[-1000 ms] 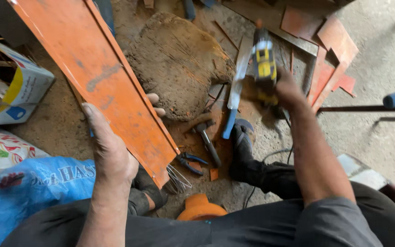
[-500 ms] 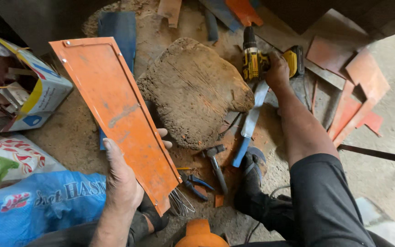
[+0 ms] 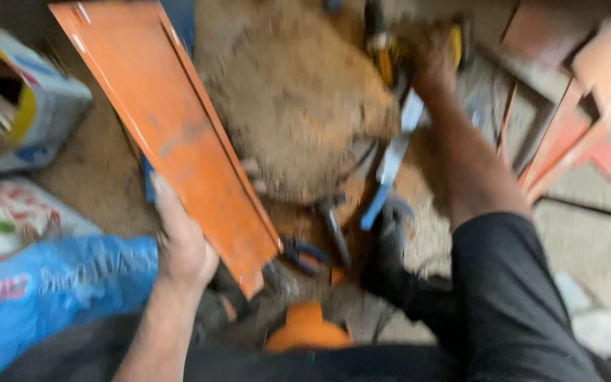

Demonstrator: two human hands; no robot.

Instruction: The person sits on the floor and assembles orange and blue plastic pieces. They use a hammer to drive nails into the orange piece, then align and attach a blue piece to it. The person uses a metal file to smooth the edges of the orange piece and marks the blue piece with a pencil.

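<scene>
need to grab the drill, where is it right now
In the head view, top centre-right: the yellow drill is under the right hand, beside the wooden block.

Blue sack (image 3: 51, 297), open carton (image 3: 30, 106) left

A rough metal workshop, floor level: orange sheet-metal panel (image 3: 178, 134), cut metal offcuts (image 3: 567, 134), cordless drill (image 3: 383, 49), pliers (image 3: 305, 251), hammer (image 3: 334, 223) and a worn wooden block (image 3: 291, 106) on dusty ground.
</scene>
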